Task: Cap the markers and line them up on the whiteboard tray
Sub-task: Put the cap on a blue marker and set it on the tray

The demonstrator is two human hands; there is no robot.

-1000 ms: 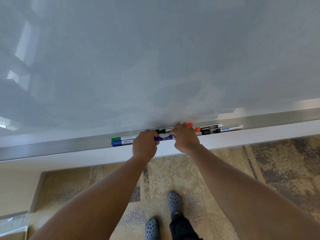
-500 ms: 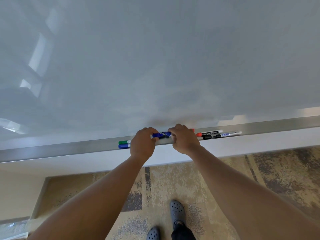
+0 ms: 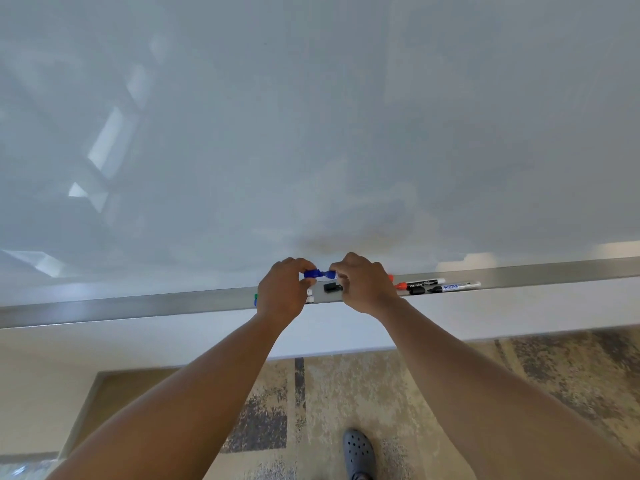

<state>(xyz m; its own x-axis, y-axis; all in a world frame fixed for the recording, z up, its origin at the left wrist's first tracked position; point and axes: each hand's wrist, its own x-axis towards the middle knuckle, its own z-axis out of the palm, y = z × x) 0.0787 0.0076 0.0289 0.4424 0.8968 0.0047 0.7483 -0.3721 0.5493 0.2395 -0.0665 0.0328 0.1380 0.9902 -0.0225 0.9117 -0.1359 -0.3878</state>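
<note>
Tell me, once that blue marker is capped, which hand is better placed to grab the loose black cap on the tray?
Probably the right hand. The black cap lies on the tray just beside its fingers, whereas the left hand, pinching the blue cap, sits farther off.

We lifted blue marker (image 3: 331, 274) off tray (image 3: 138, 306); left hand (image 3: 282, 289) now pinches blue cap (image 3: 311, 274) just beside tip, right hand (image 3: 363, 284) grips barrel.
</note>
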